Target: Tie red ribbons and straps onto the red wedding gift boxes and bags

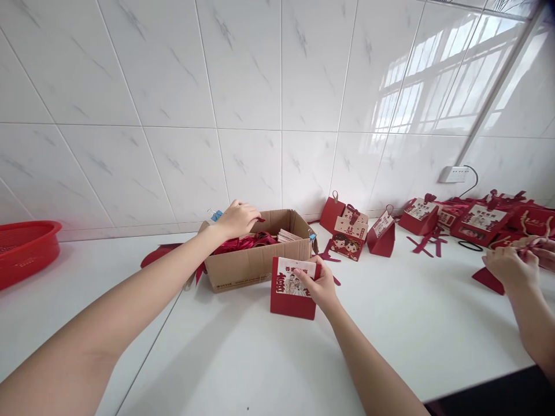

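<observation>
Head view shows the right hand [321, 287] with its grip closed on the right edge of a red folded gift box [292, 289], thumb on the printed front, holding it upright so its lower edge meets the white worktop [260, 358] just in front of a cardboard box [255, 263]. The left hand [237, 218] reaches into that cardboard box, fingers curled down among red ribbons [243, 242]; whether its grip has closed on anything cannot be told. A stack of flat cards [289, 235] lies inside near the box's right wall. Behind and to the right stand several finished red gift boxes [349, 234] against the tiled wall [243, 86], with more piled farther right [477, 219]. Another person's hands [511, 266] work with a red piece at the right edge. A red basket [23, 248] sits at the far left.
</observation>
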`<act>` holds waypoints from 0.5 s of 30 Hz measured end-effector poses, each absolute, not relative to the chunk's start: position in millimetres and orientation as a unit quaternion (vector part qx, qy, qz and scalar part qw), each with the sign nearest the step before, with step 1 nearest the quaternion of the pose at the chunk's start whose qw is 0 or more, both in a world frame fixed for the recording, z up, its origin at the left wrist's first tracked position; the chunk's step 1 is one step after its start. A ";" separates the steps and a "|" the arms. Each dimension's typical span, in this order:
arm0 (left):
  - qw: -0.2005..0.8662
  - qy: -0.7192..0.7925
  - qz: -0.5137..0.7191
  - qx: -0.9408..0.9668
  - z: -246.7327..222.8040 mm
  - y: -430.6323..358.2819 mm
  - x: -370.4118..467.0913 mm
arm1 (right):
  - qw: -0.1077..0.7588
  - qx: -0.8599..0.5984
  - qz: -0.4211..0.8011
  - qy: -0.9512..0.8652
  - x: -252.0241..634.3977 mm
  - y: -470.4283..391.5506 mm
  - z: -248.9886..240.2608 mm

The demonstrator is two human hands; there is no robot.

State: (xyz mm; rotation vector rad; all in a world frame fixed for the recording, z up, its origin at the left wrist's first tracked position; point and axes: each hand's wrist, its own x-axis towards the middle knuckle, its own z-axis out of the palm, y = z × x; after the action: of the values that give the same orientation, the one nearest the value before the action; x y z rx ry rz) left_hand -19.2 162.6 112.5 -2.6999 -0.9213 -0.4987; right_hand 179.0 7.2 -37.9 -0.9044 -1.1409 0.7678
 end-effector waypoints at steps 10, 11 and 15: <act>-0.100 -0.395 -0.294 -0.865 66.9 47.9 -54.4 | 0.680 -0.398 0.355 -0.504 179.1 7.6 -39.0; -0.129 -0.402 -0.247 -0.872 45.1 46.6 -56.8 | 0.679 -0.399 0.353 -0.506 179.1 7.6 -39.0; -0.185 -0.391 -0.183 -0.883 -22.3 58.7 -47.0 | 0.676 -0.407 0.345 -0.507 179.8 7.5 -39.1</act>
State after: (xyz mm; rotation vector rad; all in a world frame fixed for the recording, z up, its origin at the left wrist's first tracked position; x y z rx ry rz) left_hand -47.0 58.7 -22.3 -3.1563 -1.3996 -0.6554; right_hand 179.8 7.5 -39.1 -0.9160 -1.1407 0.7764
